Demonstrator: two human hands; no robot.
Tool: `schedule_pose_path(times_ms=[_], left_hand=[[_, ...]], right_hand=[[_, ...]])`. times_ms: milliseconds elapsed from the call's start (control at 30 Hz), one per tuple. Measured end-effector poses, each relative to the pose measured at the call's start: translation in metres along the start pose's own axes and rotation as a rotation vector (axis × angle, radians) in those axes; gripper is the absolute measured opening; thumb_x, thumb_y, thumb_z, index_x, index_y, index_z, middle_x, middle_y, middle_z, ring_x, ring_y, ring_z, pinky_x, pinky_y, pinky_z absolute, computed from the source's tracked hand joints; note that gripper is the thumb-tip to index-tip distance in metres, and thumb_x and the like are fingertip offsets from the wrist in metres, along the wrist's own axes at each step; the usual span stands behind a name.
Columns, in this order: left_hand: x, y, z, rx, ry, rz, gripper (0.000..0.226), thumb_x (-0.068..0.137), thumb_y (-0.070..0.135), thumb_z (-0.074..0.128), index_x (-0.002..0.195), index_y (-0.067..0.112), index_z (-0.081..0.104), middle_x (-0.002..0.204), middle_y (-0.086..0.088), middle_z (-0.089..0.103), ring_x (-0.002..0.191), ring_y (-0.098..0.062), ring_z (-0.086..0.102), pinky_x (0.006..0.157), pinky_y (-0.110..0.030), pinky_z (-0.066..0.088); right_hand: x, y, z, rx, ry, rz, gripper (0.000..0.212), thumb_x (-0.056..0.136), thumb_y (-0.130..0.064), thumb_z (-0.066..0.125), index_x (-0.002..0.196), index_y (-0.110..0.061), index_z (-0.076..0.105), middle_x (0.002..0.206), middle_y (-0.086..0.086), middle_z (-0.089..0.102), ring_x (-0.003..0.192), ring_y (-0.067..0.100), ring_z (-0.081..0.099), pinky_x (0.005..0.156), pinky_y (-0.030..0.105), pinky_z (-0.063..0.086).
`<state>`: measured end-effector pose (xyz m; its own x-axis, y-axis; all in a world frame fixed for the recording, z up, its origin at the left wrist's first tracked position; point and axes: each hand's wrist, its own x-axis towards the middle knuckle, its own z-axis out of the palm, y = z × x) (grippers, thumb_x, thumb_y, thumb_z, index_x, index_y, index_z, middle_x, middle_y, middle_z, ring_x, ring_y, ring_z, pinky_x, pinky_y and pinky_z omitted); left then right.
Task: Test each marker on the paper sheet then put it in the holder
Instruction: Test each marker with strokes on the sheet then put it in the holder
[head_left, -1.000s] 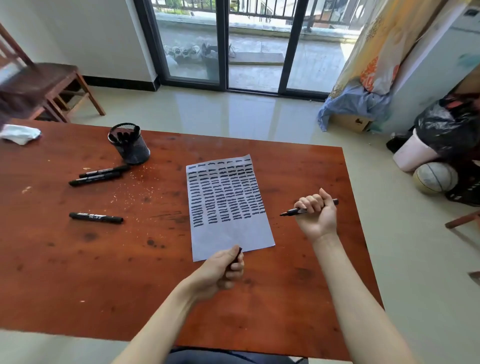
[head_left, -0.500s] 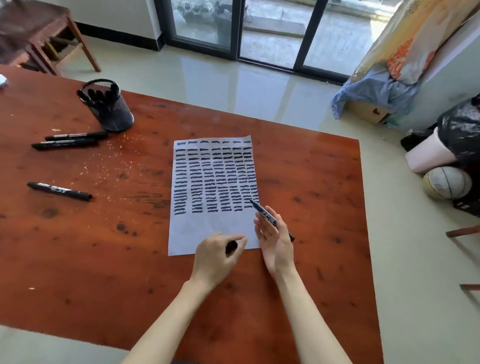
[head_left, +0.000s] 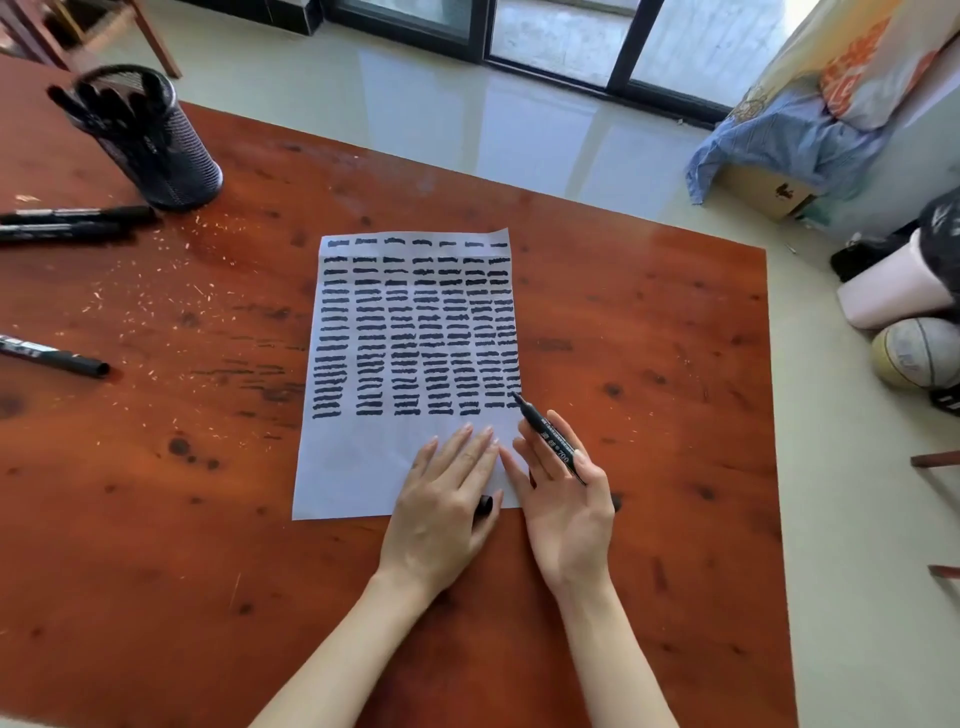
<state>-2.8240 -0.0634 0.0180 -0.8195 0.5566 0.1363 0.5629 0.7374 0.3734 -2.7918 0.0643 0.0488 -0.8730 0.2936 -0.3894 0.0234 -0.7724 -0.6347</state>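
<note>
Your right hand (head_left: 563, 499) pinches the marker (head_left: 548, 439), tip on the paper sheet (head_left: 363, 467); left hand (head_left: 441, 499) presses it flat, cap (head_left: 484, 505) tucked beneath. Stroke, recap, then holder (head_left: 156, 140).

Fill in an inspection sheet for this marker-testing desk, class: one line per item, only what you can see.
Surface: red-brown wooden table, pale flecks at left.
Job's things: paper sheet filled with black strokes; mesh holder with markers; three capped markers lying at left.
Clutter: nothing seen.
Grippers: left hand flat on the sheet, cap beneath it; right hand holds uncapped marker, tip at the sheet's right edge.
Cables: nothing seen.
Surroundings: ball, glass doors.
</note>
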Motion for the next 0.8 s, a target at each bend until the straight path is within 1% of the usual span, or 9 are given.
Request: schedule_pose_path(times_ms=[100, 167, 233, 300, 400, 500, 533, 700, 800], left_hand=[[0.001, 0.000, 0.001, 0.000, 0.006, -0.011, 0.046, 0.086, 0.033, 0.045, 0.126, 0.013, 0.055, 0.135, 0.000, 0.052, 0.129, -0.018, 0.045, 0.106, -0.038, 0.030], [0.000, 0.000, 0.001, 0.009, 0.000, -0.016, 0.047, 0.086, 0.034, 0.045, 0.127, 0.013, 0.054, 0.136, 0.000, 0.051, 0.129, -0.017, 0.043, 0.106, -0.039, 0.029], [0.000, 0.001, 0.001, 0.013, -0.004, -0.017, 0.047, 0.087, 0.034, 0.045, 0.128, 0.013, 0.054, 0.137, 0.000, 0.051, 0.130, -0.017, 0.042, 0.107, -0.039, 0.029], [0.001, 0.001, 0.000, 0.014, -0.005, -0.018, 0.047, 0.087, 0.034, 0.044, 0.128, 0.013, 0.054, 0.137, -0.001, 0.051, 0.130, -0.017, 0.041, 0.107, -0.040, 0.029], [0.001, 0.001, 0.000, 0.016, -0.006, -0.017, 0.047, 0.087, 0.033, 0.045, 0.128, 0.013, 0.053, 0.137, -0.001, 0.051, 0.131, -0.018, 0.041, 0.108, -0.040, 0.029], [0.001, 0.001, 0.001, 0.016, 0.003, -0.015, 0.046, 0.088, 0.032, 0.046, 0.129, 0.013, 0.052, 0.137, -0.002, 0.050, 0.131, -0.018, 0.041, 0.107, -0.041, 0.030], [0.001, 0.001, 0.001, 0.014, 0.007, -0.016, 0.046, 0.088, 0.032, 0.045, 0.129, 0.012, 0.052, 0.137, -0.002, 0.050, 0.131, -0.018, 0.041, 0.107, -0.041, 0.030], [0.001, 0.001, 0.001, 0.023, 0.013, -0.015, 0.046, 0.089, 0.032, 0.044, 0.129, 0.012, 0.052, 0.137, -0.001, 0.050, 0.131, -0.018, 0.040, 0.107, -0.041, 0.030], [0.002, 0.001, 0.001, 0.021, 0.016, -0.016, 0.046, 0.089, 0.032, 0.045, 0.129, 0.012, 0.052, 0.137, -0.001, 0.050, 0.131, -0.018, 0.041, 0.108, -0.041, 0.029]], right_hand=[[0.004, -0.003, -0.001, -0.069, -0.002, -0.045, 0.054, 0.061, -0.042, 0.080, 0.107, -0.016, 0.068, 0.108, 0.013, 0.067, 0.096, 0.020, 0.064, 0.091, 0.037, 0.051], [0.009, -0.011, 0.002, -0.180, -0.006, -0.115, 0.044, 0.062, -0.044, 0.080, 0.098, -0.020, 0.069, 0.101, 0.010, 0.067, 0.085, 0.015, 0.063, 0.076, 0.025, 0.051], [0.016, -0.019, 0.002, -0.331, -0.007, -0.205, 0.028, 0.068, -0.039, 0.076, 0.086, -0.021, 0.066, 0.082, 0.007, 0.062, 0.068, 0.011, 0.056, 0.064, 0.018, 0.044], [0.027, -0.025, 0.003, -0.552, -0.022, -0.326, 0.014, 0.077, -0.031, 0.065, 0.077, -0.019, 0.059, 0.064, 0.000, 0.057, 0.057, 0.010, 0.050, 0.058, 0.018, 0.041], [0.044, -0.021, 0.006, -0.776, -0.043, -0.415, 0.016, 0.080, -0.026, 0.059, 0.077, -0.013, 0.050, 0.060, -0.003, 0.058, 0.052, 0.011, 0.054, 0.053, 0.020, 0.043], [0.053, -0.009, 0.004, -0.986, -0.035, -0.507, 0.012, 0.081, -0.029, 0.058, 0.073, -0.022, 0.052, 0.058, -0.003, 0.058, 0.047, 0.019, 0.055, 0.046, 0.033, 0.045], [0.055, -0.006, 0.002, -1.038, -0.022, -0.542, 0.013, 0.081, -0.030, 0.056, 0.070, -0.025, 0.050, 0.055, -0.002, 0.057, 0.045, 0.020, 0.054, 0.044, 0.034, 0.043], [0.058, -0.002, 0.001, -1.120, 0.013, -0.605, 0.019, 0.081, -0.030, 0.053, 0.064, -0.024, 0.048, 0.050, -0.002, 0.057, 0.042, 0.013, 0.051, 0.044, 0.026, 0.040], [0.060, -0.001, 0.000, -1.146, 0.016, -0.604, 0.024, 0.081, -0.031, 0.054, 0.063, -0.015, 0.051, 0.050, 0.006, 0.059, 0.041, 0.017, 0.051, 0.043, 0.031, 0.041]])
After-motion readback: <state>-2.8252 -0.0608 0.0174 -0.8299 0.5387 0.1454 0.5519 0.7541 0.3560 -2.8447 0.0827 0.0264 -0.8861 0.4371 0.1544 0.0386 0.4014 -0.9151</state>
